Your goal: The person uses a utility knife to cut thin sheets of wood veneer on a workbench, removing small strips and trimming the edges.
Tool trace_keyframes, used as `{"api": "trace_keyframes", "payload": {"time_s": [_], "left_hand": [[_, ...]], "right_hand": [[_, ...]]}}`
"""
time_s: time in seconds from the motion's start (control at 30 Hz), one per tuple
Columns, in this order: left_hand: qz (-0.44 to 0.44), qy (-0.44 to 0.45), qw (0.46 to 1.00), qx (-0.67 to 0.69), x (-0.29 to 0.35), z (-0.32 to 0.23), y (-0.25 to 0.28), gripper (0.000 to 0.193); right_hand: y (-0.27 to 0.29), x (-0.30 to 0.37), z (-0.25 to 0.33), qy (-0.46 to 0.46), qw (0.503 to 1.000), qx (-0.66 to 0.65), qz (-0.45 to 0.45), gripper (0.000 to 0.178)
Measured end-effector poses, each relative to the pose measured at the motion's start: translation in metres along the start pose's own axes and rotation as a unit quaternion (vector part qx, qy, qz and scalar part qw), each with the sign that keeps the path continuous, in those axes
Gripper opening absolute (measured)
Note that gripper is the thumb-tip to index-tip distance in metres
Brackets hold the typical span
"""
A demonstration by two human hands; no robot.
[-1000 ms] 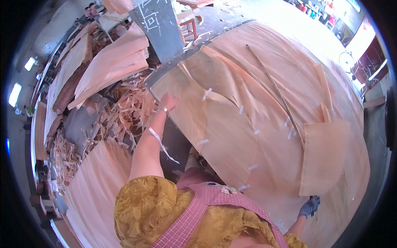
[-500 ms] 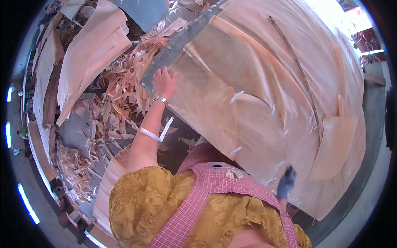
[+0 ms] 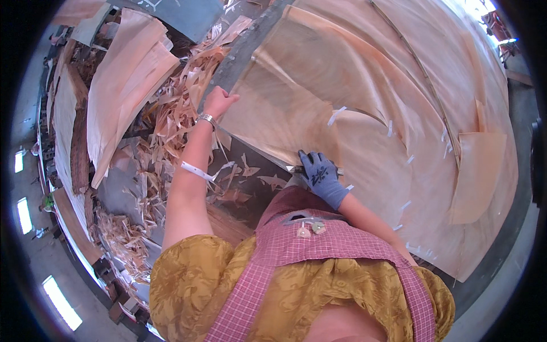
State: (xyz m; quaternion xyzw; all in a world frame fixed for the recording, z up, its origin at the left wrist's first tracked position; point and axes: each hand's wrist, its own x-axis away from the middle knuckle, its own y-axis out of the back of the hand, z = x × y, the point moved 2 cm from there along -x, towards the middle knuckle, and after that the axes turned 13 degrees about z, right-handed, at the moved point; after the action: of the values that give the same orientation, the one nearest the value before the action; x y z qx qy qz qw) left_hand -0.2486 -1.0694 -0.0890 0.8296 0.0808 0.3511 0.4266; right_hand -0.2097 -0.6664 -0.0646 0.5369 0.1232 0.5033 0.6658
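Note:
A thin sheet of wood veneer point(image 3: 273, 122) lies over the table, with short white tape strips on it. At its left edge is my left hand point(image 3: 219, 102), bare and closed, the thumb pointing right; what its fingers hold is hidden. My right hand point(image 3: 320, 175), in a grey-blue glove with a dark palm side, is closed around a knife point(image 3: 294, 169) at the sheet's near edge. The knife's blade end points left, and its other end shows right of the hand. A white tape strip point(image 3: 196, 170) hangs around my left forearm.
A long thin stick point(image 3: 419, 62) lies across the veneer on the right, near a smaller loose piece point(image 3: 478, 174). Veneer scraps point(image 3: 176, 108) heap along the table's left side. Beyond them stands a stack of veneer sheets point(image 3: 128, 80). The grey table edge point(image 3: 245, 43) shows at upper left.
My right hand has swung from the lower right to the sheet's near edge, where the knife now shows. My left hand has closed and shifted slightly left.

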Motion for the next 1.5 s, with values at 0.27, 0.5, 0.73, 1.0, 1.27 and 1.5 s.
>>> {"api": "trace_keyframes", "payload": {"time_s": [0.27, 0.5, 0.73, 1.0, 1.27, 1.5], "left_hand": [[0.086, -0.001, 0.98, 0.178, -0.029, 0.032, -0.003, 0.044], [0.25, 0.062, 0.95, 0.178, -0.015, 0.015, 0.044, 0.03], [0.233, -0.012, 0.935, 0.266, 0.029, -0.034, 0.095, 0.025], [0.222, -0.023, 0.921, 0.318, 0.039, -0.032, 0.088, 0.03], [0.174, -0.018, 0.977, 0.118, -0.006, 0.021, 0.031, 0.03], [0.114, -0.028, 0.993, 0.019, -0.007, 0.018, 0.007, 0.022]], "right_hand": [[0.03, 0.012, -0.003, 0.018, 0.992, -0.099, -0.077, 0.035], [0.056, 0.026, -0.001, 0.026, 0.985, -0.125, -0.114, 0.04], [0.083, 0.045, 0.01, 0.047, 0.982, -0.139, -0.119, 0.046], [0.1, 0.072, 0.0, 0.065, 0.952, -0.242, -0.178, 0.049], [0.078, 0.037, -0.105, -0.135, 0.936, -0.207, -0.252, 0.043], [0.08, 0.006, -0.137, -0.144, 0.949, -0.123, -0.251, 0.034]]}}
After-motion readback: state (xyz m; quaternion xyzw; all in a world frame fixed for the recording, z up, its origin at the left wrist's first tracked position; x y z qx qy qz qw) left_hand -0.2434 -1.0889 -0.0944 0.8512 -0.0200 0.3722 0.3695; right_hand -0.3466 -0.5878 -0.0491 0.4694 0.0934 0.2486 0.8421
